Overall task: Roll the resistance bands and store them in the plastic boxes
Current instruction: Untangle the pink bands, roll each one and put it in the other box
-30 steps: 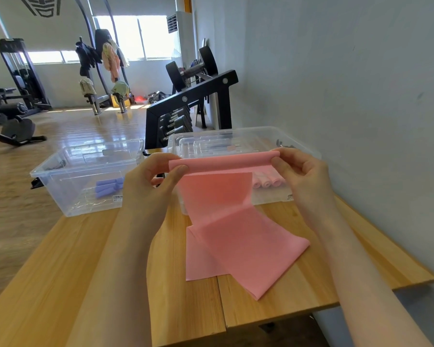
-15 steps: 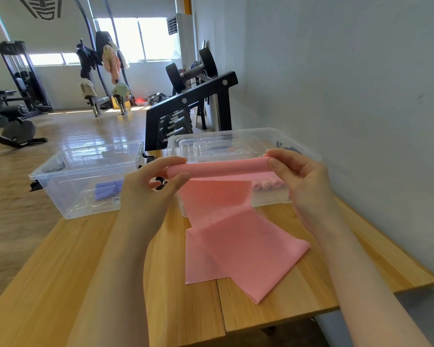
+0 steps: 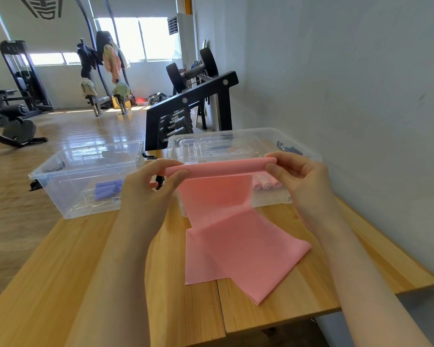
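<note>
Left hand: raised above the desk, back toward the camera, forearm reaching up from the lower edge; thumb and fingers curled round the left end of the rolled part of the band, pinching it.
Right hand: held level with the left, forearm entering from the lower right; fingers bent and gripping the right end of the roll.
Pink resistance band: matte pink sheet, its top part wound into a slim horizontal roll spanning the two hands; the unrolled rest hung down in front of the right box and lay folded on the desk, one corner pointing toward the near desk edge.
Right plastic box: clear, open, on the desk beside the wall; pink rolled bands seen through its front wall, a clear lid inside at the back.
Left plastic box: clear, open, at the far left of the desk, just beside the right box; purple rolled bands inside.
Desk: pale wood, two boards with a seam under the band; bare surface to the left of the band and toward the near edge; right edge close to the wall.
Dumbbell rack: black, standing behind the boxes.
</note>
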